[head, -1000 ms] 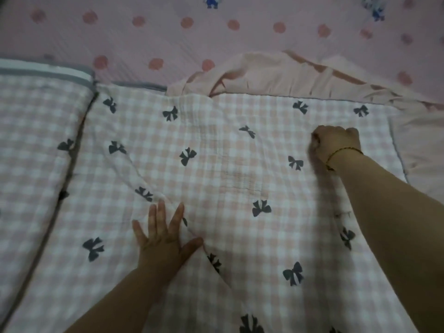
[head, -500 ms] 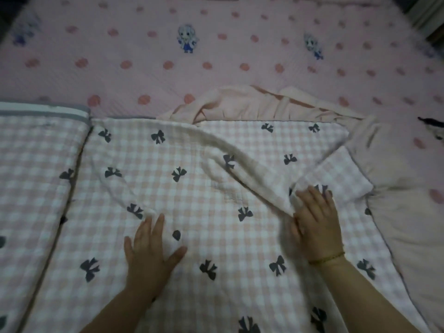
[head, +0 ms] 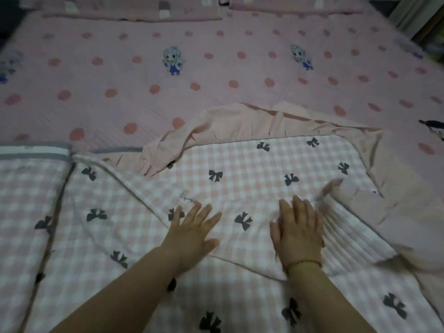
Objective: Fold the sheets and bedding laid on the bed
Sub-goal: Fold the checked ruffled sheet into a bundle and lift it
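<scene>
The pink-and-white checked quilt with dark bow prints [head: 240, 169] covers the near half of the bed, from 9 o'clock across 6 o'clock to 4 o'clock. One flap of it is turned over onto itself, and its edge runs slanting from 10 o'clock down to 6 o'clock. The left hand [head: 192, 233] lies on this flap just left of 6 o'clock, palm down, with straight, spread fingers, and it holds nothing. The right hand [head: 298, 227] lies beside it, a little toward 5 o'clock, also flat, with fingers straight and close together, and it presses the cloth. A thin gold bracelet [head: 304, 262] is on the right wrist. At 4 o'clock, next to the right hand, a white ribbed part of the quilt [head: 348, 227] is blurred, so I cannot tell exactly how it is folded. The plain pale pink ruffled border [head: 240, 121] stands up in wrinkles along the far edge of the quilt, near the centre. At 9 o'clock lies a separate checked piece with a grey-and-white striped band [head: 28, 188], touching the quilt. Under all of this is the pink bed sheet with red dots and small cartoon figures [head: 144, 75], which reaches toward 12 o'clock, where two flat pink pillows [head: 132, 10] lie. At 1 o'clock a pale curtain [head: 408, 15] hangs beside the bed.
</scene>
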